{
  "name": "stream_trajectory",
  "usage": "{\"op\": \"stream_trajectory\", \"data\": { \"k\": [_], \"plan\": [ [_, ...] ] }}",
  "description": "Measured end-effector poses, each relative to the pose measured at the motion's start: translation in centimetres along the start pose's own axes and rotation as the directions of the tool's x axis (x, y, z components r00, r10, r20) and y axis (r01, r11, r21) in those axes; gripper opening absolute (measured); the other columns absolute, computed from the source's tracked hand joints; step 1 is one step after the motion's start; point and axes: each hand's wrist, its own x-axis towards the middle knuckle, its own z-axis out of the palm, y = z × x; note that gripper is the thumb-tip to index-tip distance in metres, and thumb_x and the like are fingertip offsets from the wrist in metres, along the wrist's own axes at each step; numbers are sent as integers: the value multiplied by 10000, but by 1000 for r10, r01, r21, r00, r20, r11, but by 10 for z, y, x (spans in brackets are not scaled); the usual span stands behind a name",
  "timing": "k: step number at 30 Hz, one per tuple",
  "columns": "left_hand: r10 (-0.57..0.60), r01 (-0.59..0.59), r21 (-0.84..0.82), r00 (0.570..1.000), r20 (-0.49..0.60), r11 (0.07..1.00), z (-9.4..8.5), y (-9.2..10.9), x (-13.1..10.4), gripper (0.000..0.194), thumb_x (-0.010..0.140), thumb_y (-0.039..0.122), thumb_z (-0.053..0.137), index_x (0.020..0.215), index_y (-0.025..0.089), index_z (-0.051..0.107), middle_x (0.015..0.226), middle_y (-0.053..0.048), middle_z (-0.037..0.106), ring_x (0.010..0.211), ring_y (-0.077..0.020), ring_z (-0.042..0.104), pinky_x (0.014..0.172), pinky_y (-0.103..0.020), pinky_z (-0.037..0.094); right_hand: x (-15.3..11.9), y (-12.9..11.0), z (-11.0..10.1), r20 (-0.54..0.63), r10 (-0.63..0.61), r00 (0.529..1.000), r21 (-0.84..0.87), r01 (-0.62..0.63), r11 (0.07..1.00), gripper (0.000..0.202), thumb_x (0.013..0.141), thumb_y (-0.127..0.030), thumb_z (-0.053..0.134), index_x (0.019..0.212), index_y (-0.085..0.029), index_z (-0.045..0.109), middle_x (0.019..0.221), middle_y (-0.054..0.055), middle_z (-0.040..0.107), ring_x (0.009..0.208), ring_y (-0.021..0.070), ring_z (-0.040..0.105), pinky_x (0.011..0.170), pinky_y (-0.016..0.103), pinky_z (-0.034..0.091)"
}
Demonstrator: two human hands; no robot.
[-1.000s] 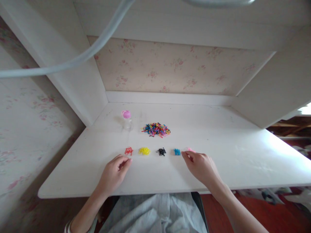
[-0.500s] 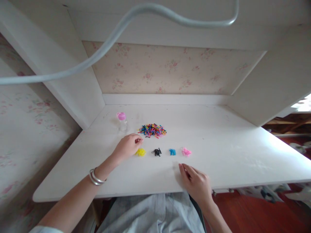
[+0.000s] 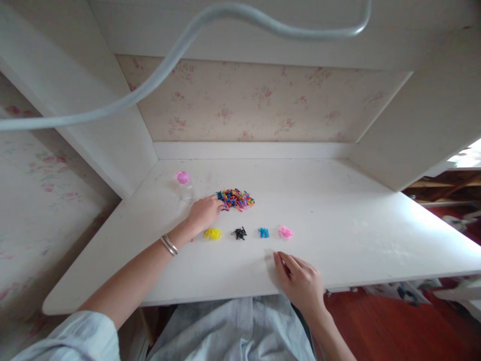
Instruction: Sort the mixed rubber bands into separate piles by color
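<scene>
My left hand [image 3: 205, 213] reaches to the left edge of a mixed heap of small multicoloured rubber bands [image 3: 237, 200]. Its fingertips are pressed together against the heap, and whatever they pinch is hidden. Below the heap, small piles lie in a row: yellow bands [image 3: 213, 233], black bands [image 3: 239, 233], blue bands [image 3: 264, 232] and pink bands [image 3: 285, 232]. A tiny red piece [image 3: 192, 240] lies left of the yellow pile. My right hand [image 3: 300, 281] rests near the table's front edge, below the pink pile, with thumb and forefinger closed together; anything inside them is hidden.
A clear bottle with a pink cap [image 3: 184, 183] stands behind my left hand on the white table [image 3: 349, 225]. White side panels and a low back strip border the table. A pale cable [image 3: 225, 10] crosses the upper view.
My left hand has moved up from beside the yellow pile to the mixed heap. A tiny red piece now shows left of the yellow pile. My right hand has stayed put.
</scene>
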Motion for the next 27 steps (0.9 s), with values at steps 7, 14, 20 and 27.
{"op": "stream_trajectory", "data": {
  "k": [7, 14, 20, 27],
  "plan": [
    [85, -86, 31, 996, 40, 996, -3, -4, -2, 284, 912, 361, 403, 1012, 320, 666, 1049, -8, 638, 907, -168, 620, 736, -259, 444, 2, -2, -1, -25, -15, 1000, -30, 14, 999, 307, 910, -333, 462, 776, -184, 695, 592, 11, 640, 517, 82, 553, 559, 192, 334],
    [89, -90, 24, 995, 44, 996, -2, -5, -2, 281, 916, 359, 398, 999, 293, 658, 1033, -26, 629, 899, -165, 617, 724, -253, 438, 2, -3, -3, 9, -10, 1000, -25, 10, 1000, 292, 910, -323, 463, 786, -188, 691, 582, 7, 634, 518, 88, 551, 557, 202, 329],
    [76, -76, 8, 997, 25, 997, -1, -3, 1, 267, 930, 334, 374, 972, 250, 625, 1028, -38, 609, 856, -159, 614, 702, -261, 434, 2, -3, -3, -10, -15, 1000, -19, 15, 1000, 297, 913, -327, 460, 786, -186, 688, 588, 16, 643, 521, 93, 551, 560, 203, 336],
    [13, -12, 26, 999, -35, 1000, -11, 1, 1, 365, 967, 376, 243, 1076, 212, 550, 1070, -68, 573, 846, -169, 613, 697, -278, 433, 0, -2, -2, 11, -12, 1000, -43, 12, 999, 264, 905, -319, 478, 812, -196, 691, 610, 3, 644, 531, 86, 557, 571, 206, 339]
  ]
}}
